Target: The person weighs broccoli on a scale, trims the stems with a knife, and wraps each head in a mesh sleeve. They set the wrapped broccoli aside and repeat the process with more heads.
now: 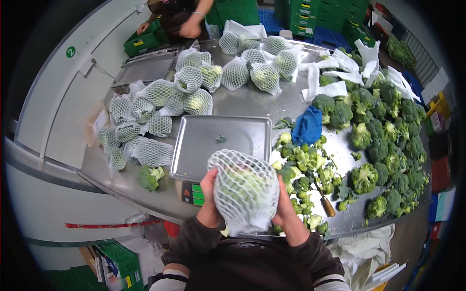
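A head of broccoli in a white foam net (245, 189) is held up in front of my body, over the near edge of the steel table. My left hand (209, 196) closes on its left side, and my right hand (287, 207) grips its right side. Partly behind it lies a steel scale pan (218, 131) with a few green leaf scraps (221, 139). The scale's green display (197, 194) shows beside my left hand. Trimmed broccoli pieces (303, 167) lie to the right, next to a knife with a wooden handle (328, 207).
Netted broccoli heads (160, 92) are piled at the left and along the back. Bare broccoli heads (383, 131) cover the right side, with loose white nets (342, 63) behind. A blue cloth (307, 126) lies mid-table. Across the table stands another person (177, 22) near a green crate (141, 42).
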`<move>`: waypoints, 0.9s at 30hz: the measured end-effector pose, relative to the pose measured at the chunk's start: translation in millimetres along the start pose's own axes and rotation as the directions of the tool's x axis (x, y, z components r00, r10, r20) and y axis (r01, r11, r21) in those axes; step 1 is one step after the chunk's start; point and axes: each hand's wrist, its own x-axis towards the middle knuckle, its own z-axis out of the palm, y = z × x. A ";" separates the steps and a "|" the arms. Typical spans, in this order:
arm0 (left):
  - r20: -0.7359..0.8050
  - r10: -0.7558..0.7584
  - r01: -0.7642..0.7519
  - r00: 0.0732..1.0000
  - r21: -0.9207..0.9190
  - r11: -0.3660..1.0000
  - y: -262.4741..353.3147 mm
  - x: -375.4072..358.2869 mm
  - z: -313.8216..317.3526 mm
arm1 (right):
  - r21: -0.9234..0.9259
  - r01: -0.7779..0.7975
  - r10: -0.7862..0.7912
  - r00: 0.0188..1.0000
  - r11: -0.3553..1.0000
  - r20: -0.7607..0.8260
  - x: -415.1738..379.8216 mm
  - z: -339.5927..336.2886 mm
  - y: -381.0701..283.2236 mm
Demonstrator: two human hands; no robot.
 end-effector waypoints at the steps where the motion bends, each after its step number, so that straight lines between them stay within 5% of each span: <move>1: -0.016 -0.083 0.082 0.996 -0.092 0.992 1.9 7.8 -4.4 | 0.142 -0.058 0.049 0.996 0.988 0.068 -2.3 2.4 8.8; 3: -0.060 -0.123 0.124 0.991 0.006 0.992 7.6 13.1 -11.0 | -0.058 0.055 -0.056 0.998 0.997 -0.010 -0.6 9.7 15.7; 5: -0.154 0.098 -0.046 0.983 0.311 0.949 15.9 17.6 -16.4 | 0.008 0.074 -0.073 0.996 0.997 -0.052 9.2 12.8 11.5; 6: 0.004 0.148 -0.138 0.989 0.387 0.912 22.2 24.1 -25.4 | -0.021 0.117 -0.117 0.993 0.993 0.001 14.5 10.5 3.7; 8: 0.008 0.109 -0.107 0.994 0.304 0.947 45.6 17.0 -20.5 | -0.227 0.267 -0.250 0.963 0.937 0.103 26.2 19.4 -15.3; 9: 0.013 0.064 -0.066 0.998 0.220 0.973 55.4 14.8 -20.5 | -0.459 0.328 -0.299 0.944 0.826 0.136 29.7 34.7 -29.2; 10: 0.196 0.088 -0.119 0.977 0.151 0.981 54.2 16.8 -34.4 | -0.736 0.448 -0.465 0.862 0.507 0.204 37.0 45.6 -32.2; 11: 0.196 0.084 -0.115 0.977 0.149 0.982 53.7 20.3 -35.5 | -0.885 0.456 -0.568 0.754 0.094 0.329 44.9 56.7 -30.4; 13: 0.099 0.146 -0.167 0.984 0.253 0.953 51.4 27.1 -36.3 | -0.849 0.521 -0.473 0.729 -0.083 0.494 55.2 81.1 -21.4; 14: -0.036 0.059 -0.058 0.998 0.019 0.998 61.7 44.1 -51.7 | -0.809 0.568 -0.438 0.694 -0.154 0.571 58.2 90.2 -20.1; 15: -0.035 0.051 -0.056 0.998 -0.178 0.982 75.6 55.4 -65.9 | -0.813 0.562 -0.440 0.697 -0.155 0.566 63.8 93.0 -17.7; 16: -0.031 0.039 -0.047 0.999 -0.366 0.929 96.9 68.1 -64.5 | -0.774 0.612 -0.460 0.741 0.162 0.490 68.7 94.5 -15.7; 17: -0.164 0.113 -0.154 0.980 -0.267 0.951 116.5 79.4 -70.0 | -0.648 0.603 -0.456 0.790 0.464 0.409 71.2 93.7 -14.1; 20: -0.172 0.432 -0.420 0.885 0.106 0.902 192.3 132.3 -82.7 | -0.676 0.486 -0.436 0.861 0.554 0.261 67.5 69.2 -25.0; 22: -0.153 0.705 -0.582 0.692 0.459 0.672 235.3 168.6 -66.6 | -0.728 0.359 -0.442 0.893 0.585 0.086 60.0 52.5 -21.6; 23: -0.040 0.823 -0.531 0.566 0.746 0.401 256.8 193.7 -79.6 | -0.729 0.355 -0.466 0.883 0.585 0.057 59.1 41.4 -15.1; 25: 0.501 0.796 -0.282 0.340 0.862 -0.422 289.0 246.2 -103.4 | -0.702 0.286 -0.409 0.913 0.652 -0.007 50.9 19.8 -9.0; 27: 0.646 0.547 -0.234 0.532 0.733 -0.639 315.7 309.7 -149.2 | -0.718 0.240 -0.423 0.902 0.653 -0.082 41.7 20.8 -3.4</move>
